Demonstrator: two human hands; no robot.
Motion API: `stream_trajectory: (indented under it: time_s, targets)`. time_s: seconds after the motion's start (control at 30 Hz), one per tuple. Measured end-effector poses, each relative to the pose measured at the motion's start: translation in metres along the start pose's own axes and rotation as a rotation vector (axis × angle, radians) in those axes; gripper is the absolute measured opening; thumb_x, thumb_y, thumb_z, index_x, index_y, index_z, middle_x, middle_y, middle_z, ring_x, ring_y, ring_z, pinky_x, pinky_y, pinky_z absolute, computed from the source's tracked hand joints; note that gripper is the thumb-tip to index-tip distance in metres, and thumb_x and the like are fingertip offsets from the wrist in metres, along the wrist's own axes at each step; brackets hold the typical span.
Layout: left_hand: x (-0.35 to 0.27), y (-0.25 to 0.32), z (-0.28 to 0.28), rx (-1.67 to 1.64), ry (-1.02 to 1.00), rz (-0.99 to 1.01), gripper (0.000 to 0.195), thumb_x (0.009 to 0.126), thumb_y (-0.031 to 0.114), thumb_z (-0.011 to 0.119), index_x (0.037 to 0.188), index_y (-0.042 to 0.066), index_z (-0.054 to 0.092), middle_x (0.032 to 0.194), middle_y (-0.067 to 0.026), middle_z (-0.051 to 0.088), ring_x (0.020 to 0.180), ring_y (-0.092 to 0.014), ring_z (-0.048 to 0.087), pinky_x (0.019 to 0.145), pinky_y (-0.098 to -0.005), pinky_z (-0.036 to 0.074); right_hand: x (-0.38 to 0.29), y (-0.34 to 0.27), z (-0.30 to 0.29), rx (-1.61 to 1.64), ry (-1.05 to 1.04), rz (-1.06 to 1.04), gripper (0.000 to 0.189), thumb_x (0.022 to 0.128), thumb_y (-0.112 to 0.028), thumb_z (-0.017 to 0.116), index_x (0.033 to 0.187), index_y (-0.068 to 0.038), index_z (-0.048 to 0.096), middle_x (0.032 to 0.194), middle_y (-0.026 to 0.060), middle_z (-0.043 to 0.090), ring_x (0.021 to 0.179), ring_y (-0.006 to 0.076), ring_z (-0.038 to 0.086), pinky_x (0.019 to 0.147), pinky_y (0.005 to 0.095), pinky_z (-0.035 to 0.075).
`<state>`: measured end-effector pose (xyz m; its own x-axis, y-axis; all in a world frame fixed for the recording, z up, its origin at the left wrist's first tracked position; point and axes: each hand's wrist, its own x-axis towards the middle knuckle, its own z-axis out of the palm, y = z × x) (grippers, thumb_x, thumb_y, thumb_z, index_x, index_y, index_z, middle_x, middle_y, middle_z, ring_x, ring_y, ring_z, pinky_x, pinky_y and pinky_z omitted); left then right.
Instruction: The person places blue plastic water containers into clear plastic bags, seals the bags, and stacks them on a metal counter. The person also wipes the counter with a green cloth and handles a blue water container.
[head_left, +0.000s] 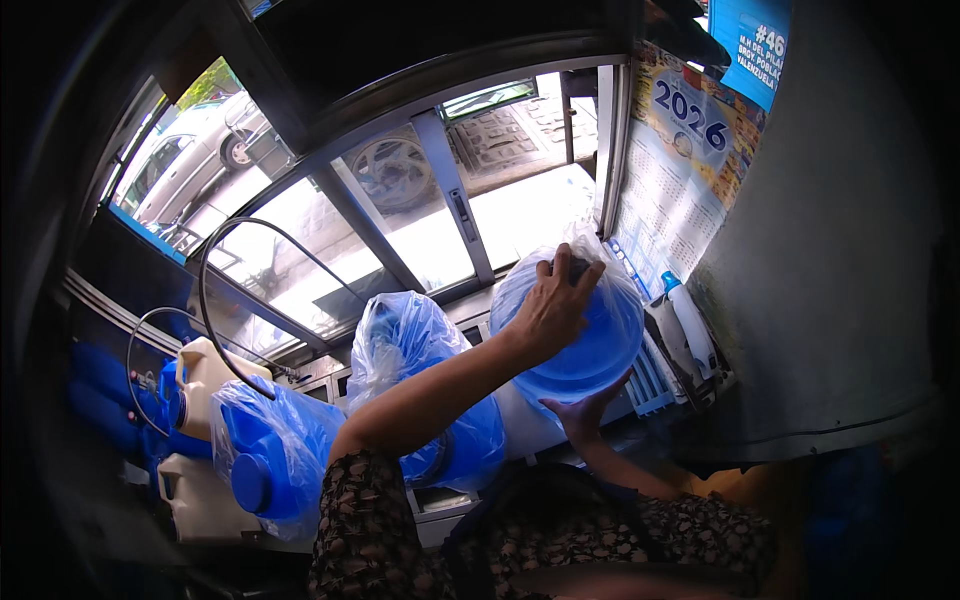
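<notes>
A large round blue water bottle (577, 352) inside a clear plastic bag (514, 292) is in front of me on the right. My left hand (555, 300) grips its top through the plastic, fingers spread around a dark part that looks like the neck or cap. From below, my right hand (589, 409) supports the near side of the bottle, thumb and fingers apart against it. Left of it stands another bagged blue container (409, 345). Further left, a blue jug (281, 450) with a screw cap (251, 482) lies under clear plastic.
Beige jugs (214, 375) and thin curved hoses (206, 277) are at the left. Sliding glass windows (442, 202) run along the back. A wall calendar (679, 157) hangs at right, above a white handheld tool (690, 326) with a blue tip and a blue slatted rack (646, 382).
</notes>
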<state>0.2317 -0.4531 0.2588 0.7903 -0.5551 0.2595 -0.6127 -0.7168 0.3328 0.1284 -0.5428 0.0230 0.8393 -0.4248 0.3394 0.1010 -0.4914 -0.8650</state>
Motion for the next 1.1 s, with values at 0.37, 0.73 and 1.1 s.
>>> stream_trajectory:
  time_s: [0.37, 0.73, 1.1]
  targets:
    - [0.023, -0.06, -0.082, 0.141, -0.006, -0.123, 0.092, 0.073, 0.037, 0.085, 0.15, 0.02, 0.038, 0.157, -0.0338, 0.012, 0.14, -0.053, 0.028, 0.109, -0.0649, 0.033, 0.144, -0.005, 0.122, -0.114, 0.099, 0.009, 0.163, 0.042, -0.044, 0.097, 0.15, 0.0, -0.017, 0.155, 0.0343, -0.002, 0.145, 0.0506, 0.004, 0.117, 0.0633, 0.006]
    - [-0.263, -0.059, -0.085, -0.179, 0.883, -0.65, 0.036, 0.099, 0.022, 0.056, 0.13, 0.003, 0.058, 0.137, -0.0186, 0.055, 0.128, -0.032, 0.053, 0.107, -0.0444, 0.042, 0.343, 0.029, 0.209, -0.23, 0.067, -0.124, 0.163, 0.04, -0.043, 0.098, 0.152, -0.003, -0.013, 0.158, 0.0258, 0.009, 0.144, 0.0473, 0.014, 0.116, 0.0604, 0.021]
    - [-0.434, -0.025, 0.145, -1.098, 0.73, -1.544, 0.06, 0.09, 0.015, 0.057, 0.146, 0.005, 0.035, 0.143, -0.017, 0.047, 0.131, -0.029, 0.048, 0.107, -0.0421, 0.041, 0.314, -0.041, 0.326, 0.21, -0.359, -0.181, 0.098, 0.07, -0.008, 0.066, 0.155, -0.01, 0.018, 0.155, 0.0258, 0.026, 0.143, 0.0403, 0.03, 0.115, 0.0456, 0.032]
